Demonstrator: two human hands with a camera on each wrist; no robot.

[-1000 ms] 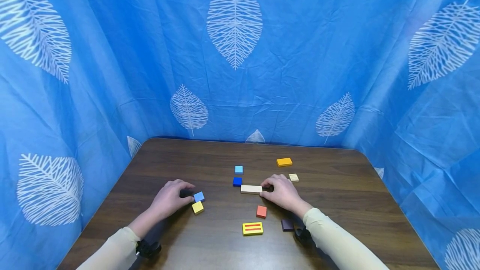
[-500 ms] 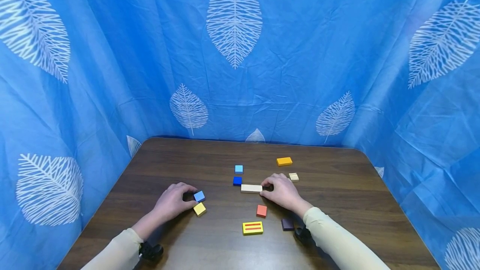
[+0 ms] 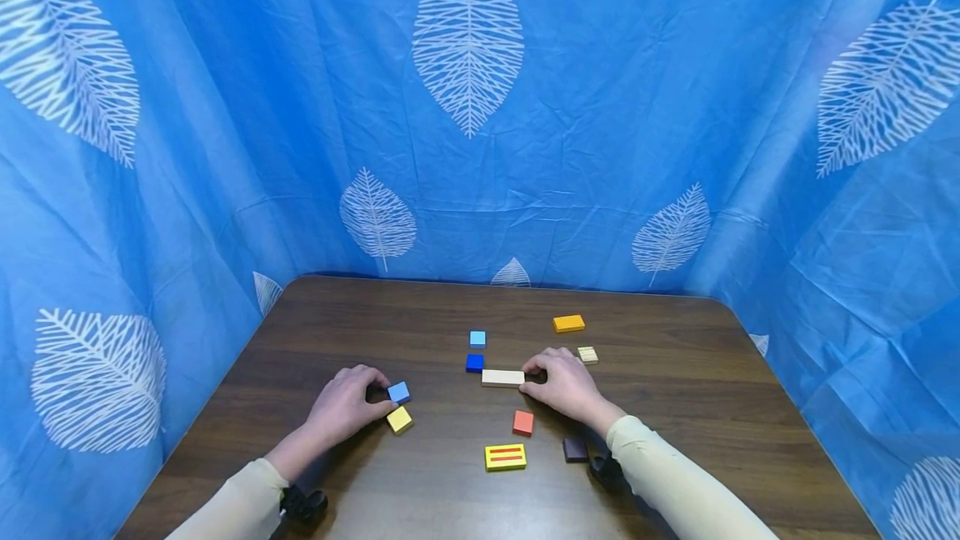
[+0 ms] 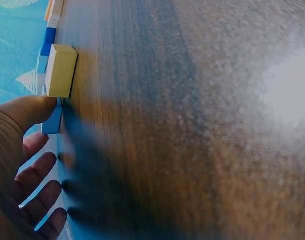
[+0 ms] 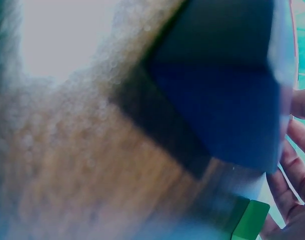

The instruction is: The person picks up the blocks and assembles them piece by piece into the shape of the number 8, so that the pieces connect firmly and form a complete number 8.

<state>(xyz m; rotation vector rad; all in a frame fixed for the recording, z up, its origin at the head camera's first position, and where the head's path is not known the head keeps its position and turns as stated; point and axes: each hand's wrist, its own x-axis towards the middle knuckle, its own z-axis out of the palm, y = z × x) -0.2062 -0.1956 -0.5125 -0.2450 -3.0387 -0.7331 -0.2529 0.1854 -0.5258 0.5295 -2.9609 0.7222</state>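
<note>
My left hand (image 3: 345, 405) pinches a mid-blue block (image 3: 399, 392) by its left side, thumb and index finger across it. In the left wrist view, the thumb lies between this block (image 4: 52, 120) and a yellow block (image 4: 62, 71), and the other fingers stay apart from both. The yellow block (image 3: 400, 420) sits just nearer to me than the blue one. My right hand (image 3: 564, 383) grips the right end of a long off-white block (image 3: 501, 378) between thumb and index finger. A dark blue block (image 3: 475, 363) stands by that block's left end.
A light blue block (image 3: 477, 339) and an orange one (image 3: 568, 323) are farther back. A striped beige block (image 3: 587, 355) lies beyond the right hand. Nearer are a red block (image 3: 522, 423), a yellow red-striped block (image 3: 506, 457) and a dark purple block (image 3: 575, 450) beside the right forearm.
The left thumb has slid in between the blue and yellow blocks, and the yellow block has shifted slightly right and toward me. The right hand and off-white block stay put.
</note>
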